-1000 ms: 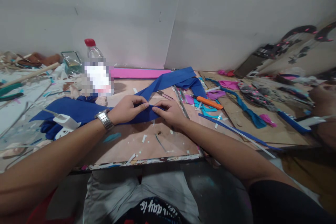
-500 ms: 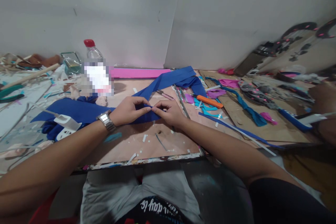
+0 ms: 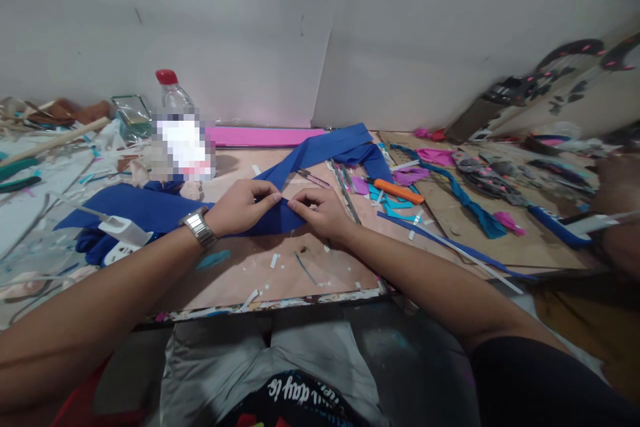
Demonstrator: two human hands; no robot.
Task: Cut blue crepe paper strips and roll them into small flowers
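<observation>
A long blue fabric strip (image 3: 320, 148) loops over the middle of the table, its wider end spread out to the left. My left hand (image 3: 245, 207), with a metal watch on the wrist, pinches the strip's edge between thumb and fingers. Close beside it, my right hand (image 3: 323, 213) pinches the same edge, thumb on top. Between the two hands the cloth hangs as a dark blue fold (image 3: 277, 219). Behind the right hand lie small tweezers or scissors (image 3: 313, 178), too thin to tell apart.
An orange utility knife (image 3: 399, 191) lies among pink and turquoise scraps on the right. At left stand a red-capped bottle (image 3: 173, 97) and a white power plug (image 3: 125, 230). A pink strip (image 3: 265, 137) runs along the wall. Another person's arm (image 3: 620, 213) shows far right.
My fingertips have moved slightly apart along the blue strip, showing more of the fold between them. My left hand has shifted a little to the left. The view has moved slightly.
</observation>
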